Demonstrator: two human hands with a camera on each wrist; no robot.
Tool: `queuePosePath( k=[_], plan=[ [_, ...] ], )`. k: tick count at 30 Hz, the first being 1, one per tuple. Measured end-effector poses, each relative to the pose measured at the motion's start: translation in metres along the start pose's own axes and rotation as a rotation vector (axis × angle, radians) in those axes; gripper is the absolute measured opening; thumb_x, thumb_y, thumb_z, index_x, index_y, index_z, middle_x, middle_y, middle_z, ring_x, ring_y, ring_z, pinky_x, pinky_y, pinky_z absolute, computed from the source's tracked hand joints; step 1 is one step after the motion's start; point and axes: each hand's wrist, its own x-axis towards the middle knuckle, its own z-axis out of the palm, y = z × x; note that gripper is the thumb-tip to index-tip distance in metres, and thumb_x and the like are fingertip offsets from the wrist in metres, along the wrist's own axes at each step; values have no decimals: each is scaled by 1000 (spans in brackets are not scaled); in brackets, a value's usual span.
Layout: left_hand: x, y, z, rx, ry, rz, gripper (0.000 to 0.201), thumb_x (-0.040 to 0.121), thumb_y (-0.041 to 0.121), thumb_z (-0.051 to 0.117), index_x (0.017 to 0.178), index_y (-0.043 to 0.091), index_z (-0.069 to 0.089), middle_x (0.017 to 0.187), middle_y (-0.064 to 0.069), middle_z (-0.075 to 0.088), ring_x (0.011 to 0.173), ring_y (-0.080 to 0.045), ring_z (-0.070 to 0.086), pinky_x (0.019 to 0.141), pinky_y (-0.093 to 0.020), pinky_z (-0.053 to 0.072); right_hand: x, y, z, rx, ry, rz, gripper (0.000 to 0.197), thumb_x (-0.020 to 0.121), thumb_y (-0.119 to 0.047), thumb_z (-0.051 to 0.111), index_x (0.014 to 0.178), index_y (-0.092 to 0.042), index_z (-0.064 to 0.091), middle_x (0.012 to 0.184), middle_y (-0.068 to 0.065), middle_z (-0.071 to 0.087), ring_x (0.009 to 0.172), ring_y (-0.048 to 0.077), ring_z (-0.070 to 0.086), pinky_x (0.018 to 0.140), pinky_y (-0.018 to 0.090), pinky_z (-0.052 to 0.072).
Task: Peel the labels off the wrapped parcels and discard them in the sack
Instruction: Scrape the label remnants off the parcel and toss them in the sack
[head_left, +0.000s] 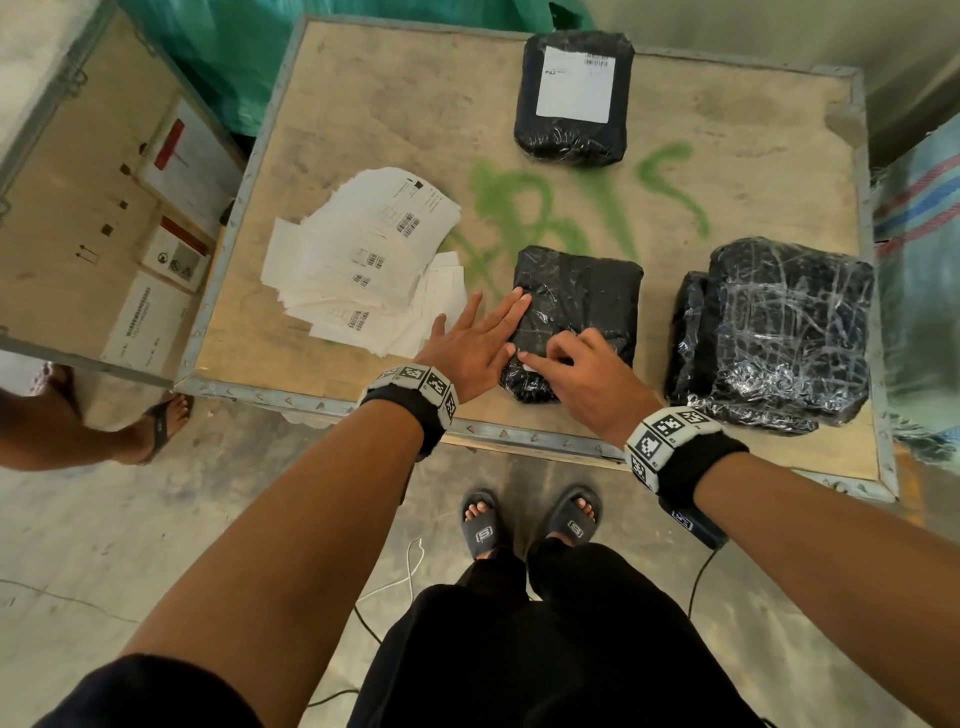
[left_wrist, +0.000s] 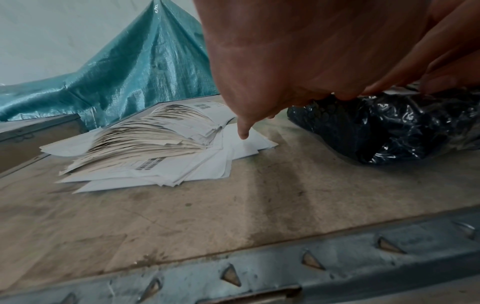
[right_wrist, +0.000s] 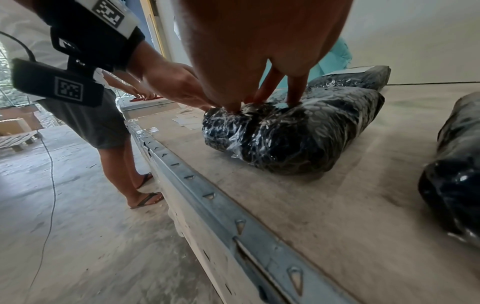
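We stand at the near edge of a plywood crate top (head_left: 395, 104) with a metal rim and green spray paint across its middle. The near parcel (head_left: 587, 291), black and wound in clear film, lies just in front of us, close to the near rim. Our left hand (head_left: 475, 343) lies flat with straight fingers, palm down, pressing the parcel's left edge; the thumb points out to the left over the wood. Our right hand (head_left: 582, 371) sits on the parcel's near left corner with fingers curled, fingertips digging at the film; a small white scrap shows under the index finger, but we cannot tell whether it is pinched. From the right wrist view two fingertips (right_wrist: 293, 98) press down into the wrapping, denting it. To the left of the parcel, a fanned pile of peeled labels (head_left: 358, 260) rests on the wood, barcodes facing up, its near right sheets just beside our left thumb. At the far side a second parcel (head_left: 574, 96) lies with a white label (head_left: 575, 83) on its top face. To the right, a bulkier stack of wrapped parcels (head_left: 779, 327) sits near the right rim, well apart from our hands. A teal woven sack (left_wrist: 124, 78) rises behind the far left corner of the crate. Another person's sandalled foot (head_left: 166, 415) shows on the concrete at left.
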Motion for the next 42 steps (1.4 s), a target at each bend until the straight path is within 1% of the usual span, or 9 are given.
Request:
queuePosePath(
  k=[7, 11, 14, 23, 27, 32, 35, 38, 42],
  plan=[
    [1, 1, 1, 7, 1, -6, 59, 107, 39, 20, 157, 39, -13, 164, 22, -13, 154, -31, -8, 116, -69, 13, -2, -4, -1, 61, -28, 82, 26, 93, -7, 61, 118, -13, 64, 101, 6, 58, 83, 26, 50, 73, 40, 49],
    [1, 1, 1, -2, 1, -12, 59, 108, 40, 20, 156, 40, -14, 164, 22, -14, 154, -30, -9, 116, -69, 13, 1, -9, -2, -17, -67, 84, 56, 91, -2, 56, 144, -18, 45, 103, 4, 53, 82, 23, 45, 76, 36, 45],
    [2, 1, 1, -2, -9, -8, 59, 108, 40, 20, 156, 40, -14, 164, 22, -14, 154, -30, -9, 116, -70, 13, -4, -13, -2, -34, -39, 94, 62, 85, 7, 62, 141, -16, 53, 99, 6, 49, 81, 22, 37, 67, 38, 48],
    [0, 1, -2, -3, -14, -13, 59, 107, 40, 21, 157, 40, -11, 165, 21, -12, 154, -30, -8, 116, -70, 11, -6, -15, -4, -8, -12, 91, 48, 84, 4, 69, 129, -10, 63, 101, 10, 53, 83, 27, 45, 62, 38, 50],
    [1, 1, -1, 7, -3, -10, 59, 107, 40, 21, 157, 41, -11, 165, 22, -11, 154, -30, -7, 115, -70, 12, -8, -17, -5, 10, -16, 111, 43, 82, 4, 72, 122, -11, 67, 99, 9, 55, 84, 26, 47, 61, 29, 42],
    [0, 1, -2, -13, 8, -7, 59, 107, 39, 21, 157, 41, -11, 165, 21, -9, 154, -29, -7, 115, -71, 12, -2, -15, -10, 135, -22, 196, 32, 89, -4, 66, 119, -14, 65, 103, 6, 58, 86, 24, 48, 75, 42, 51],
    [1, 2, -4, -67, 41, -9, 58, 107, 36, 24, 158, 40, -2, 166, 20, -1, 154, -27, -6, 116, -70, 10, 0, -18, -12, 98, -35, 186, 46, 87, -3, 67, 131, -11, 57, 110, 5, 58, 89, 24, 52, 82, 40, 49],
    [4, 0, -4, -98, 130, -21, 54, 106, 49, 27, 158, 41, 15, 164, 23, 13, 155, -22, -2, 117, -68, 12, -6, -18, -5, 21, -39, 178, 60, 85, 3, 66, 141, -16, 52, 105, 3, 49, 85, 20, 42, 75, 35, 48],
    [9, -5, -2, -78, 173, -35, 54, 103, 55, 35, 155, 44, 25, 160, 28, 20, 155, -19, 2, 117, -67, 13, -12, -19, -5, -17, -13, 130, 60, 83, 8, 64, 138, -15, 56, 106, 9, 53, 86, 24, 43, 68, 34, 48]
  ],
)
